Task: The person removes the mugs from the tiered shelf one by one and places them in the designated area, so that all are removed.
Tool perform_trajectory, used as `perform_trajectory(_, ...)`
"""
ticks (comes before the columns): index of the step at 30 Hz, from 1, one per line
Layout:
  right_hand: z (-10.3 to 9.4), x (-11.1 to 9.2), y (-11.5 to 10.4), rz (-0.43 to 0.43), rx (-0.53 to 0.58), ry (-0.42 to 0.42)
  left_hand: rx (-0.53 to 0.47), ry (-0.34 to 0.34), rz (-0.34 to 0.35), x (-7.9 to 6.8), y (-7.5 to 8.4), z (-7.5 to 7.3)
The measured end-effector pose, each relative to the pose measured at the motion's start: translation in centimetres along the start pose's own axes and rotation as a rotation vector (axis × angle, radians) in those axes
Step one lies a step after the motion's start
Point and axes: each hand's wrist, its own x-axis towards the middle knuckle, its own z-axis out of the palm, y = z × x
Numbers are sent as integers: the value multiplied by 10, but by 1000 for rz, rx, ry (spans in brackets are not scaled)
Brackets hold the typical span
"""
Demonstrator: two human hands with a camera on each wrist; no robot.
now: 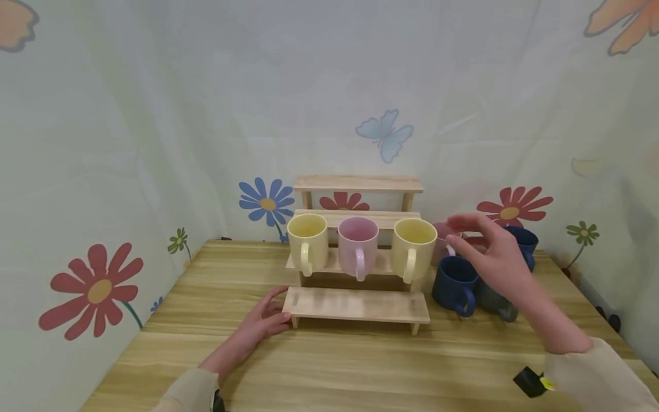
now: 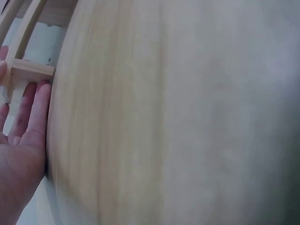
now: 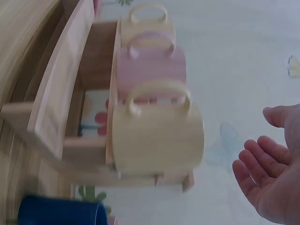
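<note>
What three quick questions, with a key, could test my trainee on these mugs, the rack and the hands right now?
1. How many mugs stand on the stepped rack of pale wood?
2. What stands between the rack's two pale yellow cylindrical mugs?
3. True or false: the right hand is gripping a mug.

Key:
1. Three.
2. A lilac-pink cylindrical mug.
3. False; it holds nothing.

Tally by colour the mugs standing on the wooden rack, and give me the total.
Yellow: 2, the left-end mug and the right-end mug
Pink: 1, the middle mug
Total: 3
</note>
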Motion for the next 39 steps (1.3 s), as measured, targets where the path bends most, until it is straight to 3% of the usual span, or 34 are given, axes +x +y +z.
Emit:
perform_trajectory(9,44,9,-34,35,97,-38,23,-30,19,-3,2,0)
perform_trajectory(14,68,12,-48,37,228,-55,16,-28,-7,-1,-1,0)
perform_trajectory(19,95,11,-61,39,377,-75,16,-53,11,1,-3,-2)
perform_trajectory(29,158,5,-82,-29,580,-101,19,-77,19,0,-2,-6)
perform_trajectory(35,187,2,-82,-106,548,-85,15,-71,8,0,-2,-6)
perform_trajectory(39,203,2,-80,-91,502,-60,17,-74,8,0,-2,-6)
